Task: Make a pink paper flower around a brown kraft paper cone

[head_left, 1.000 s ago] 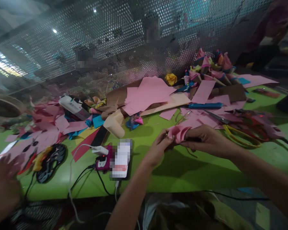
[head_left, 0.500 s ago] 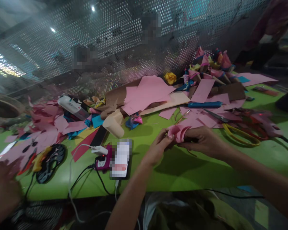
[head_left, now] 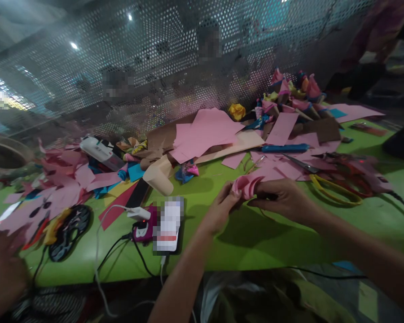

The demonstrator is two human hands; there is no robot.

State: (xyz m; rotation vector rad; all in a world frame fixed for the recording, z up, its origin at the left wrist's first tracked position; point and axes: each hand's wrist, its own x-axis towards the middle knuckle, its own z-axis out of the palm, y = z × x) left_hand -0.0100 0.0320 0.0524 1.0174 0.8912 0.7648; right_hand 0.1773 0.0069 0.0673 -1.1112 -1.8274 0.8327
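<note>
Metal screening (head_left: 175,76), punched with round holes, runs along the far edge of a green table (head_left: 283,251). Pink scraps (head_left: 63,172) cover much of the table's left part, and larger pink sheets (head_left: 208,132) overlap near the middle of the far edge. Toward the far right corner rises a heap of paper flowers (head_left: 287,101), mostly pink with blue and yellow bits. Yellow-handled scissors (head_left: 312,168) lie near the right edge. Another person's hand (head_left: 3,264), blurred, shows at the near left corner. The wearer's left hand (head_left: 226,204) and right hand (head_left: 281,195) come together above the middle of the table, both grasping. A phone (head_left: 169,224) lies toward the near edge, just beside a purple socket block (head_left: 145,228). Smallest, curled pink paper (head_left: 246,185) sits between the wearer's hands: left thumb and fingers pinch one side, right fingers grip the other.
</note>
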